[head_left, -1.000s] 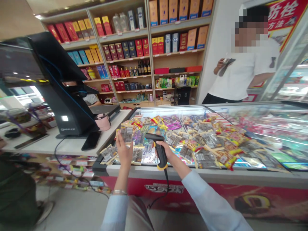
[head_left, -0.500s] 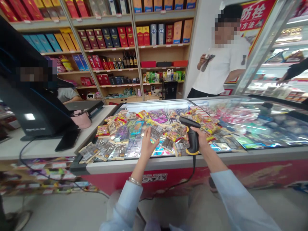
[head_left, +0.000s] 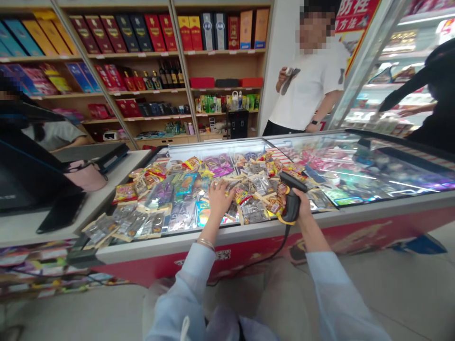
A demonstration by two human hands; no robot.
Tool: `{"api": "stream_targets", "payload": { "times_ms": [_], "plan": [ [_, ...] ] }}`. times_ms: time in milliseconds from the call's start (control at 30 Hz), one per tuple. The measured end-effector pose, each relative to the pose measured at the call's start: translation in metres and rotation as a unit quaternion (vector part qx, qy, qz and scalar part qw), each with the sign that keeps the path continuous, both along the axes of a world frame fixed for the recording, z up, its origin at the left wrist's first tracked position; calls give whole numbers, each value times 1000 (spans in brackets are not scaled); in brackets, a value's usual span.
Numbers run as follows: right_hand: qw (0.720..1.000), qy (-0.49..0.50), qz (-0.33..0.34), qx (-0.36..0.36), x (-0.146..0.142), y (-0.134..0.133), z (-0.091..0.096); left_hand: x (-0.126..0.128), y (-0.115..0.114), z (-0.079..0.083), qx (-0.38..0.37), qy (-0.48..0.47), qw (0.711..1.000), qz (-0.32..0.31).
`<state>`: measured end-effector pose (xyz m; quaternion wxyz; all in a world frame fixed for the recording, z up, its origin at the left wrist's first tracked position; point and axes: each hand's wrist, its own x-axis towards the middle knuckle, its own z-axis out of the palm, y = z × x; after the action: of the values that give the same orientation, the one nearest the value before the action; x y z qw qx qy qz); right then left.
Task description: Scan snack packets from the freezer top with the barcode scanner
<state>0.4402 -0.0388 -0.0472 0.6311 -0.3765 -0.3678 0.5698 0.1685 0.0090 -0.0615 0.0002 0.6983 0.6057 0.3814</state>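
Red-and-white display freezer (head_left: 227, 246) runs across the middle of your head view, with a glass top and a red front panel. Snack packets (head_left: 185, 208) in foil, yellow, purple and clear wrappers lie heaped over its left half; you cannot tell whether they sit on the glass or below it. Your left grip (head_left: 218, 199) is over the heap, palm down, fingers spread apart, with no packet clearly clamped in it. A metal bangle (head_left: 205, 244) circles that wrist. Your right grip (head_left: 302, 208) is clamped around the handle of a black barcode scanner (head_left: 292, 201) with yellow trim, its head tipped up and away from you, just beside the right edge of the heap. Its black cable (head_left: 273, 253) drops over the freezer's front edge. Light blue sleeves (head_left: 177, 303) cover both your arms up from the wrists. Left of the freezer, a white table (head_left: 106, 201) carries a pink bag (head_left: 85, 175), a black phone (head_left: 60, 213) and a black till terminal (head_left: 21, 180). Beyond the freezer, a person in a white T-shirt (head_left: 305, 90) stands holding a small item at chest height, before wooden shelves (head_left: 220, 53) of boxed liquor and bottles. At far right, a person in black (head_left: 437, 80) holds an arm out in front of a glass display case (head_left: 369, 94).
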Motion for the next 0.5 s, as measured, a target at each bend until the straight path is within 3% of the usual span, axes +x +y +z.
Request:
{"api": "stream_targets", "payload": {
  "times_ms": [200, 500],
  "plan": [
    [1000, 20, -10, 7, 4, -2, -11, 2, -9, -2, -53, 30, 998, 8],
    [1000, 1, -18, -22, 0, -10, -1, 5, -12, -6, -20, 12, 1000, -5]
  ]
}}
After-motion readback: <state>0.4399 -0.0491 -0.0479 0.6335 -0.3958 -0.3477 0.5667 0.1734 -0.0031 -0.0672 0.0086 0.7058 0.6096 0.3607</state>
